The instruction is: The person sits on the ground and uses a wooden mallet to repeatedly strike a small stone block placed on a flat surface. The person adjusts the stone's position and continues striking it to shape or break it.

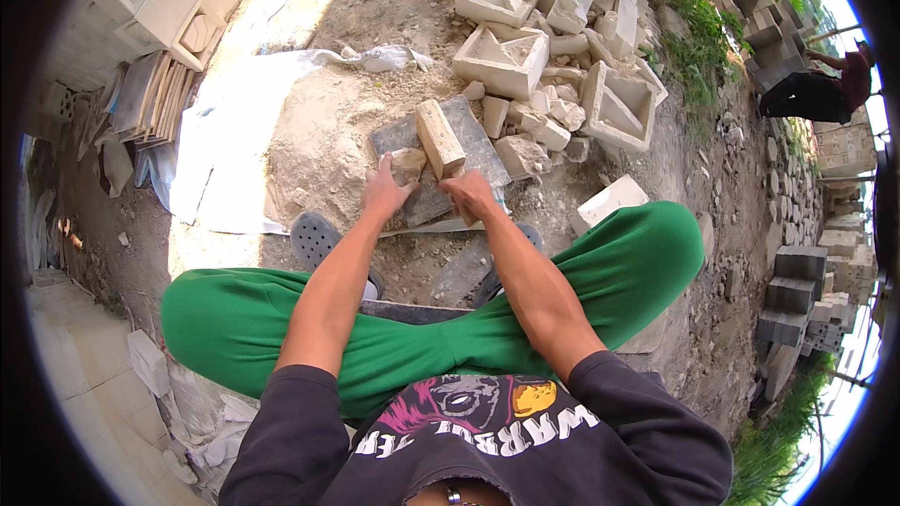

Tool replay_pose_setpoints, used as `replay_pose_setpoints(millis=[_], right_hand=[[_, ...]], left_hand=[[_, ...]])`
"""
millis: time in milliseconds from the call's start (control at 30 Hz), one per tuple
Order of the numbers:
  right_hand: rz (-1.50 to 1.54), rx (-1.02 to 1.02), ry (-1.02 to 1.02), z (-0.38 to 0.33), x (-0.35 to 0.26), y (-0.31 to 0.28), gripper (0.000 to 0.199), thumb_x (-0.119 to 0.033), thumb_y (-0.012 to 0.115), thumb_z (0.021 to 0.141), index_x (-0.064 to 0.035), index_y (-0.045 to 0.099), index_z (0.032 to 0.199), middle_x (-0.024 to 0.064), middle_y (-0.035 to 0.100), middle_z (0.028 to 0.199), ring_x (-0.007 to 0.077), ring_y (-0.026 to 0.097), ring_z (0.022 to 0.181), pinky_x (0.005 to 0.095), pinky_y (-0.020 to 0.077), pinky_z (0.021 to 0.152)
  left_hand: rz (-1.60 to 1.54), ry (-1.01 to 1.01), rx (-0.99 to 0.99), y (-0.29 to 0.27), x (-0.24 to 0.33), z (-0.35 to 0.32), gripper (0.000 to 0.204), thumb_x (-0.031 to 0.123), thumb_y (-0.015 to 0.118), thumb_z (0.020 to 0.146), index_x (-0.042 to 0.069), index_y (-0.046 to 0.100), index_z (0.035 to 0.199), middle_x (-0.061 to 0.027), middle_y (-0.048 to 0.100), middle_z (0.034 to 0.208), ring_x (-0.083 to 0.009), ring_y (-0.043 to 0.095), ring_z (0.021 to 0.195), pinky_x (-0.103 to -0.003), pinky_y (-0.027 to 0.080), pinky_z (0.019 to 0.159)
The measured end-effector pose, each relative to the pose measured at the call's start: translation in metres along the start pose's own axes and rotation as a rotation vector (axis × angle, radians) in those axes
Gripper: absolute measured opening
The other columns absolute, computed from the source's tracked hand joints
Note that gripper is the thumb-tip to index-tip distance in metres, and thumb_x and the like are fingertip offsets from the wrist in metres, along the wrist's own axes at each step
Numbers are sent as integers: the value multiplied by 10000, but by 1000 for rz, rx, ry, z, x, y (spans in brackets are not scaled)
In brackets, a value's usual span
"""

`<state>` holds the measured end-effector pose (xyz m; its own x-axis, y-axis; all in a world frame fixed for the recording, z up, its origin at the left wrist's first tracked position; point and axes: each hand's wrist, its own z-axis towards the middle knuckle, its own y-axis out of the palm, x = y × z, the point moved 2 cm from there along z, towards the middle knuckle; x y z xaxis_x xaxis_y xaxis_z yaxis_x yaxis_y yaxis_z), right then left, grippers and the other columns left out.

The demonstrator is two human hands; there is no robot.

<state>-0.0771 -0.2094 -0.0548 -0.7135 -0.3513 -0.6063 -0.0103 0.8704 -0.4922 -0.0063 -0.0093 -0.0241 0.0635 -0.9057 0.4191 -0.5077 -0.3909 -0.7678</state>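
Observation:
My left hand (386,189) is closed round a rough tan chunk of stone (408,163), which rests on a flat grey slab (480,138) on the ground between my feet. In my right hand (471,191) is a thick squared wooden block (438,135). A narrower piece shows below that fist, like the end of a handle. The block lies tilted over the slab, close beside the stone chunk. My fingers hide where the wood is gripped.
Square cream moulded blocks (502,60) and broken pieces are heaped beyond the slab at right. A pale block (611,203) lies near my right knee. White sheeting (230,145) covers ground at left, near stacked boards (155,98). Another person (820,89) is at far right.

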Motion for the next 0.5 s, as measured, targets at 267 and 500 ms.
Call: replay_pose_setpoints(millis=[267, 500], right_hand=[[69, 69, -162, -41, -50, -13, 446, -360, 765, 708, 56, 734, 863, 206, 726, 788, 322, 741, 757, 408, 579, 705], [-53, -33, 5, -17, -28, -10, 438, -371, 749, 714, 36, 730, 873, 243, 726, 844, 388, 729, 855, 439, 573, 727]], left_hand=[[-61, 9, 8, 2, -9, -2, 1005, 526, 840, 752, 257, 317, 1567, -246, 488, 1357, -438, 574, 1216, -520, 502, 978], [-14, 1, 6, -1, 0, -2, 1001, 520, 830, 762, 217, 317, 1566, -259, 488, 1346, -428, 593, 1192, -506, 516, 959]])
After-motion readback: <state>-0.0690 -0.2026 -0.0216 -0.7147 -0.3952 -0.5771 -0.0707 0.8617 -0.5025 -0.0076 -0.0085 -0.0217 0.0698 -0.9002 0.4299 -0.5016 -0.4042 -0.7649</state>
